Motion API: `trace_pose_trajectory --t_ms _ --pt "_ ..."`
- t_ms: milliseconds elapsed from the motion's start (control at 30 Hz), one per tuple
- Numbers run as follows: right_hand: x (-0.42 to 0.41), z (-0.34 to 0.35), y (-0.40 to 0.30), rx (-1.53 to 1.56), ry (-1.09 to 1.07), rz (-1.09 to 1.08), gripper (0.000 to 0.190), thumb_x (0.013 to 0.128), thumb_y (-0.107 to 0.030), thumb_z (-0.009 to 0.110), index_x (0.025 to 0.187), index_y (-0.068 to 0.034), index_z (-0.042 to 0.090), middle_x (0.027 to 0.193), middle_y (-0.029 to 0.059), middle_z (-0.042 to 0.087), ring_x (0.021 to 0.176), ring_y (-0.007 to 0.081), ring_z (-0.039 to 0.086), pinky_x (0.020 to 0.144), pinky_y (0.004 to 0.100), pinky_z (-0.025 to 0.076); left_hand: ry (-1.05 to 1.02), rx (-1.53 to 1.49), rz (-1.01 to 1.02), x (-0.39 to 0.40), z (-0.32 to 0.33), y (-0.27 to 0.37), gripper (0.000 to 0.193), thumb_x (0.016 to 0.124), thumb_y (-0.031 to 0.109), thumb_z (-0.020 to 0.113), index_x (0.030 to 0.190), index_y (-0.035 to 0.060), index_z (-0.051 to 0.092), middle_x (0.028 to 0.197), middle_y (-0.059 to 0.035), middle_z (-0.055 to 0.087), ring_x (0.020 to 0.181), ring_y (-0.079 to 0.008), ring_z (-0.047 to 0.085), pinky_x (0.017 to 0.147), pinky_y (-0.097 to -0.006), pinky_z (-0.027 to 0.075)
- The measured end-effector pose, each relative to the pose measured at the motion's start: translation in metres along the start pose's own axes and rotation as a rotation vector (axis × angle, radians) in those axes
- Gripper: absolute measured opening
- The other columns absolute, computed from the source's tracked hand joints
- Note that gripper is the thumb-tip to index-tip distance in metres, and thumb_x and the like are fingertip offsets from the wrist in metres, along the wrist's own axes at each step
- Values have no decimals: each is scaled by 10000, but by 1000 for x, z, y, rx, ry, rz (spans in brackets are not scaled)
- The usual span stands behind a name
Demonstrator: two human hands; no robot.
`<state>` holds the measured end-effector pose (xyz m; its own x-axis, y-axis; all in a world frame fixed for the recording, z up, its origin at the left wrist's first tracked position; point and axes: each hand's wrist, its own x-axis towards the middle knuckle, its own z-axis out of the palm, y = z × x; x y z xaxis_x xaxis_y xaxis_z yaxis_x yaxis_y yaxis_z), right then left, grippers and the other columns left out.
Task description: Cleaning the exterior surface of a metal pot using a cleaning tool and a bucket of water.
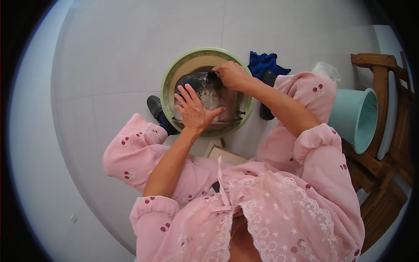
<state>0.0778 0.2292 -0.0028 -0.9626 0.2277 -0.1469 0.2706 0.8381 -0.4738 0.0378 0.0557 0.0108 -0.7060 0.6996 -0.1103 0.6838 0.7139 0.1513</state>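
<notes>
A blackened metal pot or vessel (209,86), scorched dark on its upper part, lies in a round green plastic basin (166,78) on the floor between the person's feet. My left hand (193,109) rests on the vessel's side with its fingers spread. With bent fingers, my right hand (230,75) presses at the vessel's dark far edge; whether it holds a small scrubber or nothing is hidden. A small brass-coloured fitting (242,113) sticks out at the vessel's right side.
A dark blue cloth (266,64) lies on the tiles right of the basin. At the right, a light-green plastic bucket (350,114) is tipped sideways by wooden furniture (379,75). Clear crumpled plastic (327,70) sits behind the knee. A flat framed board (226,155) lies below the basin.
</notes>
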Motion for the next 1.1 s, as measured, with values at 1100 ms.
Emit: trace_pose_trajectory --t_ms 1100 --pt "-83 8 12 1351 213 495 220 799 -101 471 983 -54 360 683 142 522 512 211 551 444 320 487 -7 -559 -730 -5 3 -27 1035 543 616 626 1247 -20 214 1231 -282 301 1173 -361 291 942 -441 271"
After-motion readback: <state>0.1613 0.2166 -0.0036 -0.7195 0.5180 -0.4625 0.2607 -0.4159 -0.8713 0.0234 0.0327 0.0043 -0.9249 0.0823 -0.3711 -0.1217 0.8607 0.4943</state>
